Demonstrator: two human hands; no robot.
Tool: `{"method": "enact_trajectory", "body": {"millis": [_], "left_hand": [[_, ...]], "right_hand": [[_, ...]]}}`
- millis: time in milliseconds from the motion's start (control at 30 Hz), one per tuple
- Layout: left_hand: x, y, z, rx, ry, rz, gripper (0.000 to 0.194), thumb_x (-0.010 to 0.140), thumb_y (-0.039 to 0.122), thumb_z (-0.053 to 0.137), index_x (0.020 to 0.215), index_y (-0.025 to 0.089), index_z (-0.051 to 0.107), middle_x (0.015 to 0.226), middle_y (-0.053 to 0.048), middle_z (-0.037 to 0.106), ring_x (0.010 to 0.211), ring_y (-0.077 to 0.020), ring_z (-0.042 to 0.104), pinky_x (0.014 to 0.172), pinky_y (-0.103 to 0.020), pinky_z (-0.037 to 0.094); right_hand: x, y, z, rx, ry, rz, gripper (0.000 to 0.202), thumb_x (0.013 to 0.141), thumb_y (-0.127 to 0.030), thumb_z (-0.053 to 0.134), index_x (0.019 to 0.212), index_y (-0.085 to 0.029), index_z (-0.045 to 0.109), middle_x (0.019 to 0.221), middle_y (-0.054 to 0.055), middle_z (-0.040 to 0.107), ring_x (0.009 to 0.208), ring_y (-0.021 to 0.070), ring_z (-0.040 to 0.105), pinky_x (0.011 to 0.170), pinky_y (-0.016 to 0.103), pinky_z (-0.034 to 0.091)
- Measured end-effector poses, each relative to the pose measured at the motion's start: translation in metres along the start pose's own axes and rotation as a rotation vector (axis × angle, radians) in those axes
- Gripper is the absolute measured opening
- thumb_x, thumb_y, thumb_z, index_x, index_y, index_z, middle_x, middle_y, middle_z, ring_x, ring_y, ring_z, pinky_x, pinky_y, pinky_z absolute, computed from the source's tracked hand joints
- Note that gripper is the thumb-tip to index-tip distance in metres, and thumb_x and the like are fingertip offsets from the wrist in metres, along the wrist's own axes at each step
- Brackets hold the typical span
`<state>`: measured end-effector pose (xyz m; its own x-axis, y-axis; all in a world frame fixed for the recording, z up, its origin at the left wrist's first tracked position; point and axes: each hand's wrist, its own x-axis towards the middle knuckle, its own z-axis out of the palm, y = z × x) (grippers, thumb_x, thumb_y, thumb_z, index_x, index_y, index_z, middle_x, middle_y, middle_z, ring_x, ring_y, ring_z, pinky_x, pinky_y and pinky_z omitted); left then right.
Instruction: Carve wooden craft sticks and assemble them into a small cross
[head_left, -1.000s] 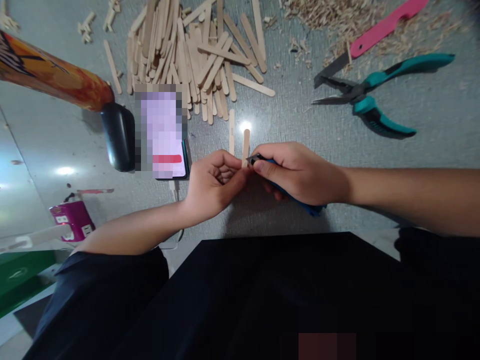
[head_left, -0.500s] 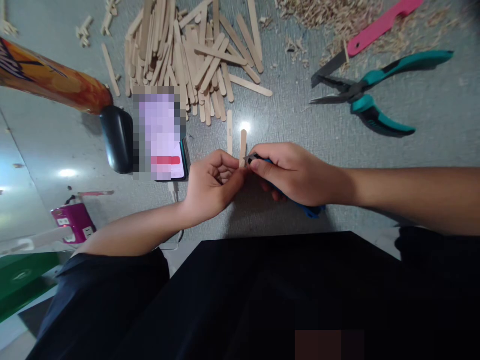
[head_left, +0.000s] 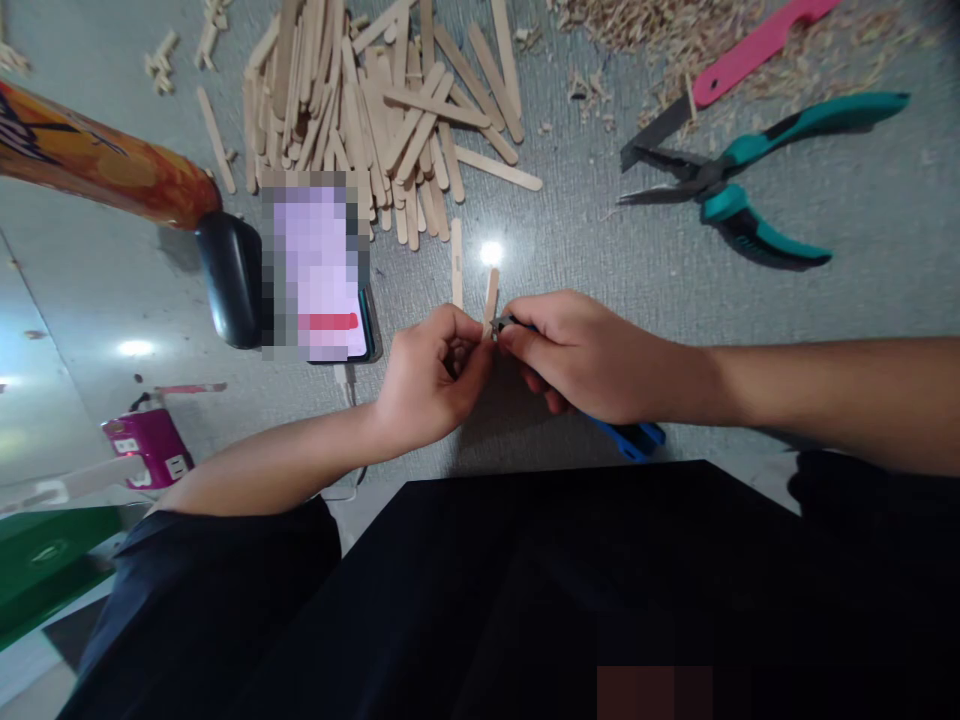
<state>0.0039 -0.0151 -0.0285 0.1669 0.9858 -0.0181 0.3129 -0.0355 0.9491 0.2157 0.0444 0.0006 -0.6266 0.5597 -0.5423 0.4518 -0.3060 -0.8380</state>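
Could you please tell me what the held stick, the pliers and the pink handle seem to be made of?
The stick: apparently bare wood, pale and matte. The pliers: metal jaws, dark grey with a dull sheen; teal-and-black grips, perhaps plastic or rubber. The pink handle: probably smooth plastic, being evenly coloured.

Rm btwn R hand (head_left: pixel 577 355) & pliers (head_left: pixel 711 182); phone (head_left: pixel 322 275) obstacle on L.

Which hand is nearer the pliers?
Right. The right hand is on the body side of the pliers, toward their left; the left hand is farther left, by the phone.
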Motion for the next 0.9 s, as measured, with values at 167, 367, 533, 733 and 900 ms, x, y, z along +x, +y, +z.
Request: {"method": "enact_trajectory", "body": {"millis": [167,367,533,733,900], "left_hand": [[-0.001,0.002,0.0,0.017,0.002,-0.016,0.018,0.097,0.021,0.079,0.091,0.021,0.062,0.065,0.005,0.06,0.05,-0.0056,0.05,0.044,-0.016,0.035],[-0.002,0.0,0.0,-0.035,-0.008,-0.035,0.02,0.101,0.023,0.076,0.09,0.021,0.06,0.066,0.005,0.057,0.051,-0.0058,0.048,0.045,-0.018,0.034],[0.001,0.005,0.0,-0.162,-0.013,-0.125,0.029,0.098,0.032,0.085,0.086,0.021,0.061,0.063,0.005,0.056,0.05,-0.006,0.047,0.044,-0.019,0.034],[0.004,0.012,-0.003,-0.303,-0.044,-0.221,0.03,0.097,0.034,0.086,0.087,0.022,0.061,0.066,0.001,0.07,0.047,-0.0084,0.059,0.04,-0.019,0.042],[0.004,0.014,-0.005,-0.404,-0.042,-0.242,0.027,0.097,0.029,0.085,0.087,0.022,0.061,0.067,0.002,0.074,0.041,-0.0079,0.06,0.035,-0.018,0.045]], "right_hand": [[-0.002,-0.002,0.003,-0.042,0.046,-0.028,0.038,0.115,-0.019,0.05,0.077,-0.024,0.046,0.059,-0.003,0.057,0.044,0.0095,0.053,0.043,0.027,0.036],[0.001,-0.005,0.002,-0.106,0.044,-0.04,0.041,0.114,-0.017,0.05,0.074,-0.025,0.045,0.054,-0.003,0.051,0.044,0.0099,0.049,0.042,0.028,0.033],[0.007,-0.007,-0.006,0.095,-0.093,0.073,0.039,0.116,-0.023,0.052,0.077,-0.023,0.051,0.058,-0.001,0.062,0.04,0.0122,0.062,0.037,0.025,0.042],[0.009,-0.009,-0.015,0.181,-0.172,-0.042,0.04,0.115,-0.029,0.062,0.076,-0.021,0.055,0.06,-0.003,0.062,0.041,0.0091,0.058,0.038,0.022,0.041],[0.009,-0.007,-0.02,0.254,-0.227,-0.062,0.035,0.115,-0.028,0.062,0.081,-0.021,0.06,0.063,-0.004,0.062,0.043,0.009,0.058,0.04,0.021,0.042]]}}
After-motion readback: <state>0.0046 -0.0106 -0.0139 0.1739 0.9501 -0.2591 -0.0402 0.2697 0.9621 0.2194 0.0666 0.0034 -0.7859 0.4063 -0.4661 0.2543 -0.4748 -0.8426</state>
